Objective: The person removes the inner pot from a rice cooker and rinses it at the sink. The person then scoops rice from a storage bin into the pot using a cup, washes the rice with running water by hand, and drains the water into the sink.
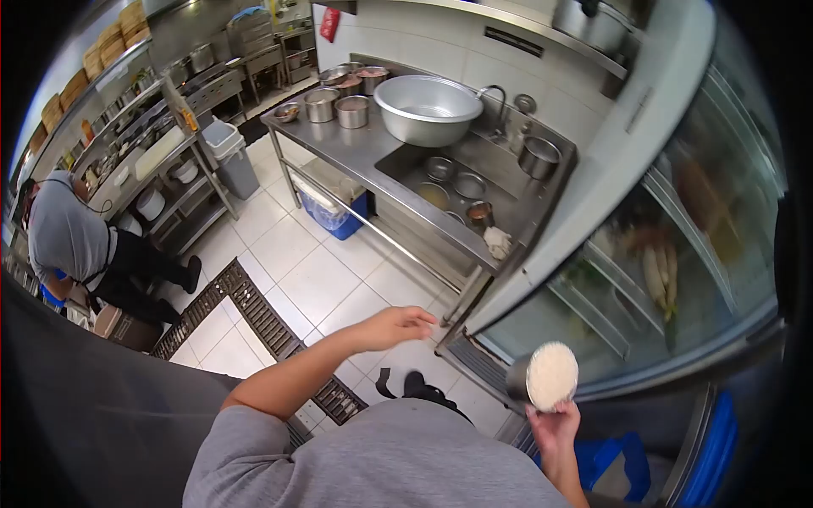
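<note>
My right hand (555, 423) grips a metal container (518, 381) filled with a white, grainy substance (552, 377), close to the lower edge of the glass-doored fridge (627, 296). The container's open top faces up toward the camera. My left hand (398, 328) is held out in front of my body over the floor. Its fingers are slightly bent and apart, with nothing in them.
A steel counter (326, 140) carries metal pots and a large basin (432, 106). Bowls and a cloth (498, 243) lie in the sink (402, 165). At left, a person (72, 229) bends near shelves. A blue bin (343, 222) sits under the counter; floor drains (262, 313) cross the tiles.
</note>
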A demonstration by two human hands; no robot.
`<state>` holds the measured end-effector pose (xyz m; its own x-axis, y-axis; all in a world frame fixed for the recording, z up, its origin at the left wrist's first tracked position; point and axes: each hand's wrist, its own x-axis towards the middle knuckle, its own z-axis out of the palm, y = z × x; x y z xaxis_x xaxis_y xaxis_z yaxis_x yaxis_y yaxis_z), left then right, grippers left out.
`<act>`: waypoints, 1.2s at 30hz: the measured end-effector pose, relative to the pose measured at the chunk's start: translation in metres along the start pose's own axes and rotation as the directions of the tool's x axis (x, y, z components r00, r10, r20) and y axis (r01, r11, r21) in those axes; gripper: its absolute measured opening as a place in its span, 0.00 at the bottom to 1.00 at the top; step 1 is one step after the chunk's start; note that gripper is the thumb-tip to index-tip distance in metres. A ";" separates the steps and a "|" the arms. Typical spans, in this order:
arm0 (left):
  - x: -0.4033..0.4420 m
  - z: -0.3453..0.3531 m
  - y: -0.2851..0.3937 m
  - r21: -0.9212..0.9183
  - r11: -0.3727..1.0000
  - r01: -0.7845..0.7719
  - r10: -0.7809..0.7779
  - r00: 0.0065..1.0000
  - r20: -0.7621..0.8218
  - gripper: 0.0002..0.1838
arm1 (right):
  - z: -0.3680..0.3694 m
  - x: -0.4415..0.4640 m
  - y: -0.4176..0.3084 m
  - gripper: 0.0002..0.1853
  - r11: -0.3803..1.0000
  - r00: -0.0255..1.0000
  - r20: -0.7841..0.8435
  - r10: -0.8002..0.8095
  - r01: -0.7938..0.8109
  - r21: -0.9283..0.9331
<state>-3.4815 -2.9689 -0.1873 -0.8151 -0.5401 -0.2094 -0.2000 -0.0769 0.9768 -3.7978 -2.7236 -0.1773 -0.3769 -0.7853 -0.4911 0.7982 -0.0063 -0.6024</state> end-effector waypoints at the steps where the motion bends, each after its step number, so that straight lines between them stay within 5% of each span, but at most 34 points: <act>1: 0.003 -0.031 -0.021 -0.074 0.997 0.038 -0.045 0.994 -0.101 0.21 | 0.029 0.030 0.008 0.33 1.000 1.000 0.004 -0.002 0.002 -0.010; 3: 0.001 -0.088 -0.074 0.078 0.965 0.251 -0.206 0.907 -0.368 0.20 | 0.092 0.091 0.021 0.30 0.998 0.993 0.108 0.048 -0.051 0.021; 9: -0.107 -0.198 -0.218 0.075 0.760 0.646 -0.455 0.611 -0.648 0.25 | 0.270 0.283 0.040 0.26 0.983 0.982 0.165 0.086 -0.111 0.149; 10: -0.131 -0.202 -0.216 0.076 0.605 0.793 -0.534 0.474 -0.700 0.25 | 0.298 0.316 0.036 0.27 0.981 0.976 0.204 0.076 -0.109 0.159; 13: -0.215 -0.199 -0.314 -0.374 0.565 0.736 -0.676 0.152 -0.721 0.18 | 0.394 0.393 0.013 0.28 0.981 0.967 0.255 -0.020 -0.030 0.191; 14: -0.243 -0.194 -0.356 -0.373 0.547 0.750 -0.661 0.113 -0.742 0.16 | 0.428 0.419 0.004 0.27 0.983 0.963 0.264 -0.049 -0.001 0.185; 15: -0.235 -0.177 -0.319 -0.553 0.429 0.714 -0.723 -0.095 -0.684 0.17 | 0.459 0.446 -0.007 0.27 0.983 0.958 0.273 -0.082 0.033 0.180; 16: -0.274 -0.163 -0.385 -0.193 0.475 0.858 -0.662 0.205 -0.721 0.17 | 0.491 0.472 -0.015 0.27 0.980 0.946 0.275 -0.169 0.132 0.148; 17: -0.266 -0.163 -0.391 -0.190 0.481 0.856 -0.661 0.212 -0.720 0.17 | 0.521 0.498 -0.021 0.28 0.965 0.925 0.280 -0.257 0.231 0.122; 19: -0.250 -0.158 -0.386 -0.708 0.179 0.683 -0.943 -0.085 -0.321 0.17 | 0.574 0.546 -0.027 0.35 0.853 0.786 0.392 -0.478 0.522 -0.007; 20: -0.244 -0.163 -0.380 -0.849 -0.057 0.525 -0.985 -0.169 -0.039 0.17 | 0.600 0.568 -0.024 0.38 0.787 0.765 0.339 -0.547 0.608 -0.102; 21: -0.234 -0.184 -0.375 -0.838 -0.061 0.541 -0.986 -0.166 -0.035 0.17 | 0.625 0.589 -0.022 0.40 0.706 0.730 0.293 -0.618 0.679 -0.201; 22: -0.215 -0.220 -0.374 -0.636 0.003 0.772 -0.994 -0.066 -0.084 0.17 | 0.642 0.630 -0.020 0.42 0.376 0.535 0.311 -0.785 0.812 -0.447; 24: -0.164 -0.290 -0.351 -0.084 0.175 0.981 -0.982 0.169 -0.080 0.16 | 0.667 0.674 -0.012 0.43 -0.305 0.145 0.521 -0.841 0.669 -0.678; 25: -0.157 -0.323 -0.370 -0.066 0.176 0.982 -0.983 0.172 -0.063 0.16 | 0.680 0.688 -0.007 0.43 -0.515 0.084 0.634 -0.769 0.505 -0.693; 27: -0.141 -0.406 -0.415 0.066 0.598 0.799 -0.688 0.554 -0.469 0.16 | 0.702 0.697 0.003 0.42 -0.720 0.080 0.800 -0.595 0.389 -0.575; 29: -0.100 -0.487 -0.410 -0.102 0.608 0.787 -0.653 0.423 -0.628 0.17 | 0.717 0.701 0.005 0.41 -0.800 0.120 0.880 -0.459 0.375 -0.468; 31: -0.045 -0.571 -0.350 -0.070 0.614 0.786 -0.541 0.354 -0.763 0.20 | 0.725 0.718 0.001 0.42 -0.844 0.123 0.893 -0.433 0.292 -0.450; 32: -0.027 -0.609 -0.343 -0.053 0.744 0.666 -0.424 0.409 -0.808 0.20 | 0.727 0.722 -0.001 0.42 -0.833 0.103 0.886 -0.452 0.305 -0.461; 34: 0.021 -0.667 -0.280 -0.009 0.718 0.696 -0.380 0.381 -0.842 0.20 | 0.726 0.725 -0.002 0.43 -0.787 0.078 0.849 -0.523 0.337 -0.516; 36: 0.064 -0.696 -0.229 0.025 0.827 0.562 -0.270 0.434 -0.859 0.19 | 0.707 0.732 -0.005 0.44 -0.683 0.091 0.777 -0.623 0.421 -0.597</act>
<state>-3.1097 -3.5695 -0.3930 0.1671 -0.9340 -0.3157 -0.6369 -0.3467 0.6886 -3.7454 -3.7364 -0.0887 -0.1663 -0.5485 0.8194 -0.9843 0.0431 -0.1709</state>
